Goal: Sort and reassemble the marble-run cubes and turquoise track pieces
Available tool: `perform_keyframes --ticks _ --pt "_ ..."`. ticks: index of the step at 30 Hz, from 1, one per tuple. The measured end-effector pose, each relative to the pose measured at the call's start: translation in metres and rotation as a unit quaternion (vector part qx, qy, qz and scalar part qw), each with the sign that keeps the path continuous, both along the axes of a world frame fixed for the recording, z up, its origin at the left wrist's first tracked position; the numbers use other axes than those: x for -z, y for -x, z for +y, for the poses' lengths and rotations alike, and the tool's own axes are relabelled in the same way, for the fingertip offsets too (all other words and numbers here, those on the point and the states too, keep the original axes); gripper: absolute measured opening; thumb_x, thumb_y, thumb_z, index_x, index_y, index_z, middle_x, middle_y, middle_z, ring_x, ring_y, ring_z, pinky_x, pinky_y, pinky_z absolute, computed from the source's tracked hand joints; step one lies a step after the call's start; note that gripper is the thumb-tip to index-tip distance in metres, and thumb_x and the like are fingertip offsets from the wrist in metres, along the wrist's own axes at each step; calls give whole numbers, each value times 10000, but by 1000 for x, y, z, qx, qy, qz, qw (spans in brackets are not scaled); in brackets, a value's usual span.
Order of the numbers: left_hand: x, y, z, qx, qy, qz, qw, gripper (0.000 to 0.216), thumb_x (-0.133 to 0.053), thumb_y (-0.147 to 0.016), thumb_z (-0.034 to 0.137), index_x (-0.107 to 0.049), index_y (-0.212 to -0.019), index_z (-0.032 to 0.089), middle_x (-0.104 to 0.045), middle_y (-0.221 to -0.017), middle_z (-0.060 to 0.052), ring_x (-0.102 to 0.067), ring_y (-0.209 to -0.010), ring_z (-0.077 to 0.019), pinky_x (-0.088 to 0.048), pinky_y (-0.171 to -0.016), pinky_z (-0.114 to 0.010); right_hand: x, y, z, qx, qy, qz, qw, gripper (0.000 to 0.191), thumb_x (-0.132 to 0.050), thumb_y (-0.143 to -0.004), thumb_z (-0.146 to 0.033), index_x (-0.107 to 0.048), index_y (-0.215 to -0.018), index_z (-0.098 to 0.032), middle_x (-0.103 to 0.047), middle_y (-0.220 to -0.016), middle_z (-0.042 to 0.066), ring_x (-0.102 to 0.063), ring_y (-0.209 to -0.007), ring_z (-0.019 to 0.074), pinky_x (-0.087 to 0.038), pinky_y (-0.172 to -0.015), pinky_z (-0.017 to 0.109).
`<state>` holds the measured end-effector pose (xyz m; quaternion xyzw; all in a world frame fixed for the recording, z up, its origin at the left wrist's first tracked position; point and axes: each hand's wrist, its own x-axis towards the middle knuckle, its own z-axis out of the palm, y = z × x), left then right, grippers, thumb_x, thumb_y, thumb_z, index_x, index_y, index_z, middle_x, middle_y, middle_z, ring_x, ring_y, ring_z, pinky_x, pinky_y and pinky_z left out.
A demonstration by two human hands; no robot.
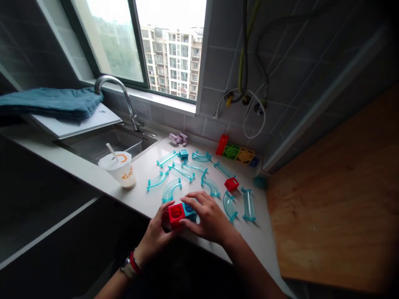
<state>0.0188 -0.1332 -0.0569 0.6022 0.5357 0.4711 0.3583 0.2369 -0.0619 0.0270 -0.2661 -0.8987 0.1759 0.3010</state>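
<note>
My left hand (pixel 155 235) grips a red cube block (pixel 176 214) from the left at the counter's front edge. My right hand (pixel 208 216) curls over a blue cube block (pixel 189 209) that sits against the red one. Both hands are closed on the joined blocks. Several clear teal track pieces (pixel 183 170), straight and curved, lie spread on the white counter (pixel 146 166) just beyond my hands. A loose red cube (pixel 231 184) rests among them and a small blue cube (pixel 183 154) farther back.
A paper cup (pixel 120 168) with a spoon stands left of the tracks beside the sink (pixel 102 143) and tap (pixel 124 95). Red, green and yellow blocks (pixel 237 151) line the tiled wall. A wooden board (pixel 336 195) lies at right. A folded blue cloth (pixel 50 101) rests far left.
</note>
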Motion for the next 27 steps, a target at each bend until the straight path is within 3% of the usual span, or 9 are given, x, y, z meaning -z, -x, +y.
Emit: perform_keyframes --ticks 3,6,12,17,21,23,25,27 --pt "-4 -8 9 7 8 20 1000 709 -812 -837 352 -450 -1442 273 -706 -1301 -97 -737 -1088 -277 -582 -954 -407 2 23 9 -44 20 -95 994 590 -832 -827 -322 -601 -1365 -255 -697 -1215 103 -635 -1114 304 -539 -973 439" --pt "-6 -10 12 -10 10 16 1000 664 -813 -821 353 -495 -1399 277 -739 -1231 -67 -755 -1014 -266 -593 -887 -360 10 25 14 -40 41 -118 991 552 -834 -806 -234 -620 -1314 -256 -706 -1137 85 -647 -1059 285 -545 -938 403" --pt "-6 -8 -7 20 20 -45 999 737 -830 -824 376 -499 -1477 295 -730 -1323 -73 -742 -1113 -289 -605 -939 -354 3 4 4 -52 140 -41 988 551 -846 -795 -210 -622 -1295 -276 -681 -1111 47 -647 -1020 244 -529 -908 354" --pt "-10 -10 -24 32 55 -115 991 857 -852 -808 345 -401 -1537 349 -749 -1259 -64 -770 -1033 -279 -630 -912 -371 -4 0 1 -71 225 56 970 456 -838 -825 -305 -665 -1246 -273 -710 -1086 38 -673 -968 231 -538 -876 348" --pt "-7 -13 -26 5 56 -165 985 774 -825 -827 349 -425 -1489 339 -723 -1244 -94 -769 -1013 -282 -641 -904 -394 -5 -4 9 -12 299 169 939 502 -829 -836 -470 -658 -1255 -252 -742 -1137 65 -717 -980 253 -575 -880 372" --pt "-5 -12 -27 -3 61 -173 983 714 -822 -824 366 -464 -1440 325 -703 -1251 -107 -754 -1048 -300 -642 -907 -406 -9 -11 25 35 289 196 937 552 -771 -872 -534 -627 -1310 -230 -744 -1190 97 -728 -1028 275 -586 -892 391" --pt "-4 -10 -29 -3 67 -185 981 667 -815 -826 388 -486 -1403 323 -691 -1254 -107 -746 -1060 -304 -642 -909 -408 -15 -21 54 140 225 176 948 590 -649 -943 -579 -568 -1384 -196 -722 -1272 134 -720 -1097 282 -584 -910 392" --pt "-4 -7 -34 7 69 -193 979 645 -801 -835 410 -492 -1394 326 -690 -1249 -100 -746 -1054 -297 -641 -913 -404 -21 -32 91 303 135 65 941 606 -478 -1004 -611 -537 -1410 -165 -707 -1313 151 -710 -1123 257 -571 -924 360"
